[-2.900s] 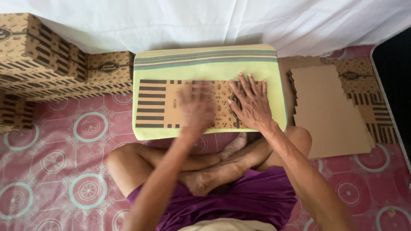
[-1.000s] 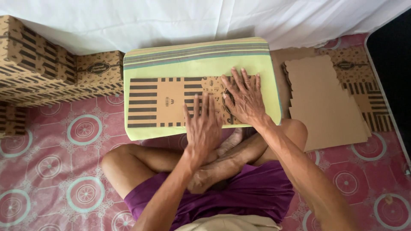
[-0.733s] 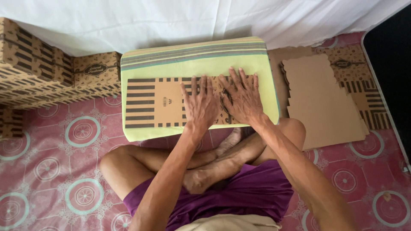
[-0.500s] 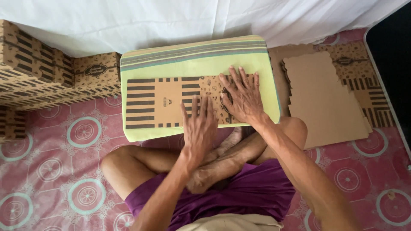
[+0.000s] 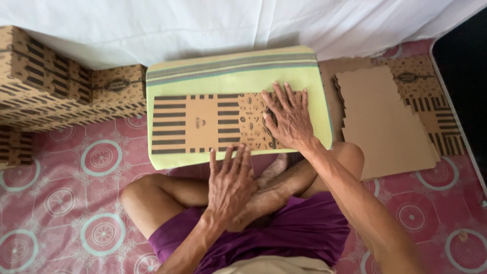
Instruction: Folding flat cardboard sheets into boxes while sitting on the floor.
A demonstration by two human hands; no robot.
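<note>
Right hand [image 5: 289,119] pressing flat, fingers spread, on the printed cardboard sheet [image 5: 213,124] lying on the yellow-green cushion [image 5: 233,76]; left hand [image 5: 231,185] hovering open at the cushion's near edge.

One head-worn view looks steeply down, close above lap and cushion [image 5: 238,101].

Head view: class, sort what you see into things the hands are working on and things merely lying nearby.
In hand:
- printed cardboard sheet, right hand flat on it, left hand at its near edge
- yellow-green cushion beneath

Lying about:
- stack of flat cardboard
- folded boxes
- white cloth
</note>
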